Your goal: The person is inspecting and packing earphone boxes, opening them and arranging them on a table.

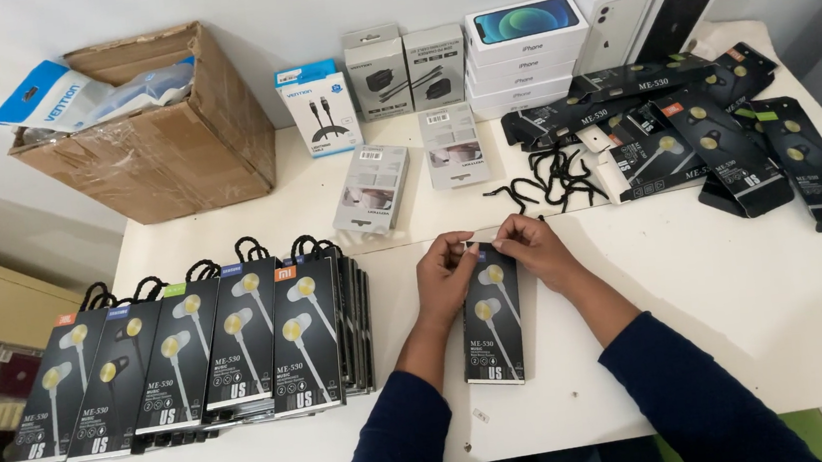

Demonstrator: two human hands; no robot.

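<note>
Earphone pack lies flat on the white table, used as the landmark here. Both hands work at its top edge: left hand and right hand each pinch narrow on something small there, seemingly a hanging loop, too small to tell for sure. Left of the pack: fanned rows of finished packs, each with a black loop at the top. Beyond the pack, a scatter of loose black loops. To its upper right, a heap of unlooped packs. Judgement: roughly half done; the heap remains. Cardboard box sits far upper left.
</note>
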